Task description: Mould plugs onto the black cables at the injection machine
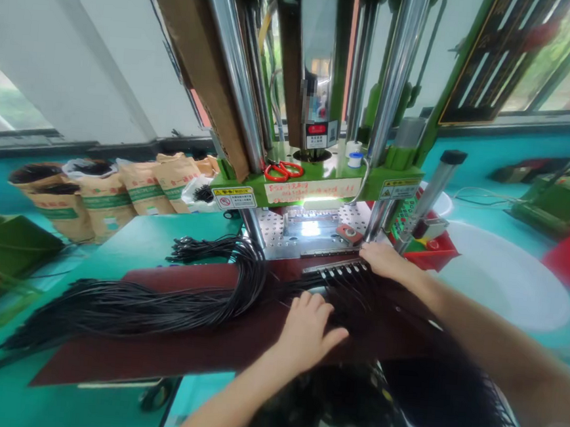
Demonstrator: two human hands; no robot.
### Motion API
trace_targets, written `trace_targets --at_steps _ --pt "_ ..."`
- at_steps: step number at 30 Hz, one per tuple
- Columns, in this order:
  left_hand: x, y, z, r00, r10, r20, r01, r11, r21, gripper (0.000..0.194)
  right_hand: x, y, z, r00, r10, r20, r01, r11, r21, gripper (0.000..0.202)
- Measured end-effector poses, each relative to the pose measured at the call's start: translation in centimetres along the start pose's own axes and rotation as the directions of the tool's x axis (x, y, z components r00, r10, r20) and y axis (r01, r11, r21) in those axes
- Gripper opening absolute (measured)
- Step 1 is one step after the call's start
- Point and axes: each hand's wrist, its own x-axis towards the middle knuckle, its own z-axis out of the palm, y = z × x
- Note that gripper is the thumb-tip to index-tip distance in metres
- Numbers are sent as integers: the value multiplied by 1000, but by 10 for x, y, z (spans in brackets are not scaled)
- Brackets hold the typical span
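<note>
My left hand [306,327] rests over black cables at the middle of the brown board [155,354], its thumb stretched out and its fingers apart. Just beyond it lies a slotted metal strip [337,268] with several cable ends set side by side in it. My right hand [384,259] has its fingers closed at the right end of a narrow metal bar [329,252], at the front of the press bed; the fingertips are partly hidden. A thick bundle of black cables [159,309] stretches across the board to the left and loops back near the press.
A green press [327,177] with shiny columns stands ahead, red scissors [283,171] on its plate. Its bed holds a perforated metal plate [273,232] and a small reddish block [349,234]. Paper sacks [103,199] line the left; a red control box [433,248] is at right.
</note>
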Motion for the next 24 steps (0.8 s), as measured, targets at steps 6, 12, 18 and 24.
trace_targets --at_steps 6,12,18,24 --pt "5 19 33 998 -51 -28 53 996 68 59 0 0 -18 994 13 111 -20 998 67 27" --pt "12 19 34 997 -70 -29 67 995 -71 63 10 6 -39 993 63 103 -82 976 201 30" --pt "66 2 26 987 -148 70 163 866 -473 63 49 16 -54 983 183 -8 -174 942 287 25" --pt "135 -25 28 933 68 353 356 -39 -934 48 100 18 -61 969 245 -2 -227 901 370 17"
